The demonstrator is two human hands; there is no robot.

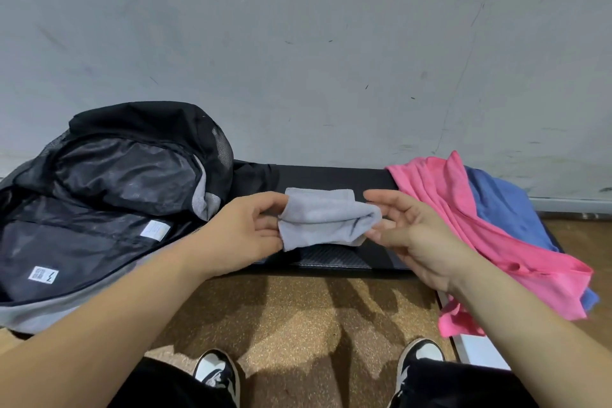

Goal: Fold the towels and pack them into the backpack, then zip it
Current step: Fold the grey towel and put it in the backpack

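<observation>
**Folded grey towel (326, 219), open backpack (99, 192)**

The grey towel is pinched at its left edge by the left hand (245, 228), over the black table (331, 174); the right hand (410, 235) is held slack-fingered beside its other end.

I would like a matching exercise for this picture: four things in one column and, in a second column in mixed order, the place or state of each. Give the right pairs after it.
Things
1. grey towel
2. pink towel
3. blue towel
4. backpack

Places or states
a. unzipped, lying open on the left
b. partly covered by another towel
c. pinched by the left hand
d. unfolded, draped over another towel

Pairs: 1-c, 2-d, 3-b, 4-a
</observation>
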